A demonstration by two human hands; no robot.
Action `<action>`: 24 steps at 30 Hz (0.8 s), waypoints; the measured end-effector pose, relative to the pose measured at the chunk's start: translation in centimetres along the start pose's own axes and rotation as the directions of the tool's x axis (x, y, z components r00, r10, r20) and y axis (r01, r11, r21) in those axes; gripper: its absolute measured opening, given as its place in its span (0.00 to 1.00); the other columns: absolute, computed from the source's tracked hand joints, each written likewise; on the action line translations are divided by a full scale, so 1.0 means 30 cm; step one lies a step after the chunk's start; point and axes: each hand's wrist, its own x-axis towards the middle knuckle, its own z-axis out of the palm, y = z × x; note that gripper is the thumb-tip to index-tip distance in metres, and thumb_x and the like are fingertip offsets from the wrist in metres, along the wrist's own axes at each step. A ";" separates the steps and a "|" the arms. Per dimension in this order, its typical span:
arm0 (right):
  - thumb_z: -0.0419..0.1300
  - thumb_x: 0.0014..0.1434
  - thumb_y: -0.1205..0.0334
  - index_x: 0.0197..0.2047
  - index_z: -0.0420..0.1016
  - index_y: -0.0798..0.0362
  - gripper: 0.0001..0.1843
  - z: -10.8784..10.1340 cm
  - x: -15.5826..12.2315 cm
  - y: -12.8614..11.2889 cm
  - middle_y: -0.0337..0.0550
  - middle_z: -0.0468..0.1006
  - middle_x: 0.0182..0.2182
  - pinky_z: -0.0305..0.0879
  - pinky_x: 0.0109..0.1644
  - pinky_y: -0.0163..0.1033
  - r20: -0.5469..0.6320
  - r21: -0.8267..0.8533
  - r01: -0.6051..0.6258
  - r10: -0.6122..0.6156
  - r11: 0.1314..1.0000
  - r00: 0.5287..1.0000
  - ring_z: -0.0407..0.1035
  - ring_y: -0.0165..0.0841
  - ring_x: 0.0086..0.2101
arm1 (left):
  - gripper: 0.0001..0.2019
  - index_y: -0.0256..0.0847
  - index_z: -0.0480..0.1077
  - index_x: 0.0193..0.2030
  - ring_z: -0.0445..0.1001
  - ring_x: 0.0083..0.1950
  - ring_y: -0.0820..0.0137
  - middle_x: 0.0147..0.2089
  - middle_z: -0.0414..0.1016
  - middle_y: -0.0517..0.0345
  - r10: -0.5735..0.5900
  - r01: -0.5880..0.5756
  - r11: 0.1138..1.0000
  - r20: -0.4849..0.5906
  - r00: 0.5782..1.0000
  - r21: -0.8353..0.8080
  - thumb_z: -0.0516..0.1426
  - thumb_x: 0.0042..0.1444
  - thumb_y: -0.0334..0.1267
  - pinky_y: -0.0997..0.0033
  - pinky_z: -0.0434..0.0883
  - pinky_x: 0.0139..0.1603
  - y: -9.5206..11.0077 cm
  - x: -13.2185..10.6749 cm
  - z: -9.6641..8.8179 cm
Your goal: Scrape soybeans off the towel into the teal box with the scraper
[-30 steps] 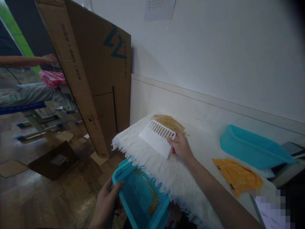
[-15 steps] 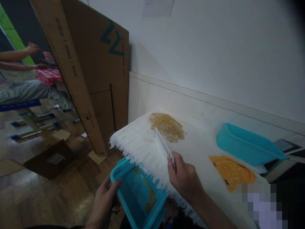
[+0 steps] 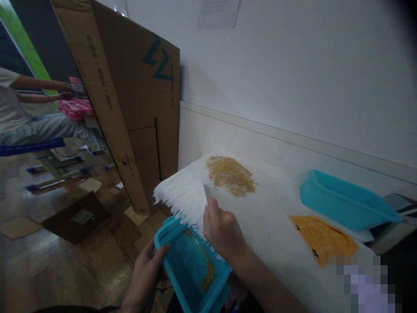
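Note:
My left hand (image 3: pixel 145 271) grips the left rim of a blue plastic bin (image 3: pixel 177 269), thumb over the edge. The bin is tilted below the front edge of the table, with a line of yellow beans (image 3: pixel 208 274) inside. My right hand (image 3: pixel 223 228) is closed on a thin white slotted plastic strip (image 3: pixel 203 187), seen nearly edge-on over the cloth. Just beyond the strip, a spread pile of soybeans (image 3: pixel 233 176) lies on the white table. A white fringed cloth (image 3: pixel 180 189) covers the table corner and hangs above the bin.
At the right stand a second blue bin (image 3: pixel 345 200) and an orange cloth (image 3: pixel 325 237). A tall cardboard box (image 3: pixel 137 95) rises left of the table. Behind it sits another person (image 3: pixel 19 104). Flattened cardboard (image 3: pixel 74 217) lies on the wooden floor.
My right hand has moved left and slightly up with the white strip, which has turned edge-on. My left hand still holds the bin. The other person's raised hand has come down.

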 end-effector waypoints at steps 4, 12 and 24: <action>0.49 0.68 0.74 0.56 0.72 0.60 0.18 0.044 0.038 -0.026 0.43 0.80 0.22 0.54 0.20 0.36 0.053 0.034 -0.019 0.018 0.999 0.998 0.73 0.35 0.18 | 0.32 0.37 0.78 0.50 0.67 0.18 0.73 0.21 0.73 0.67 0.000 0.000 1.000 -0.025 1.000 0.010 0.73 0.46 0.59 0.76 0.63 0.17 0.011 -0.008 0.003; 0.56 0.71 0.53 0.52 0.71 0.50 0.12 -0.069 0.034 0.144 0.47 0.85 0.29 0.71 0.30 0.38 0.072 0.418 -0.409 0.419 0.811 0.905 0.82 0.42 0.28 | 0.37 0.38 0.79 0.53 0.64 0.15 0.72 0.18 0.68 0.70 -0.024 0.024 1.000 -0.023 0.999 0.002 0.73 0.44 0.63 0.75 0.60 0.14 -0.015 0.000 0.004; 0.68 0.52 0.42 0.44 0.65 0.46 0.25 0.064 0.105 0.323 0.27 0.72 0.16 0.49 0.13 0.31 0.550 0.657 -0.693 0.440 0.297 0.710 0.59 0.29 0.10 | 0.38 0.34 0.76 0.61 0.65 0.15 0.70 0.16 0.69 0.71 -0.027 0.030 0.996 -0.044 0.999 0.084 0.70 0.50 0.58 0.75 0.61 0.15 -0.007 -0.023 0.006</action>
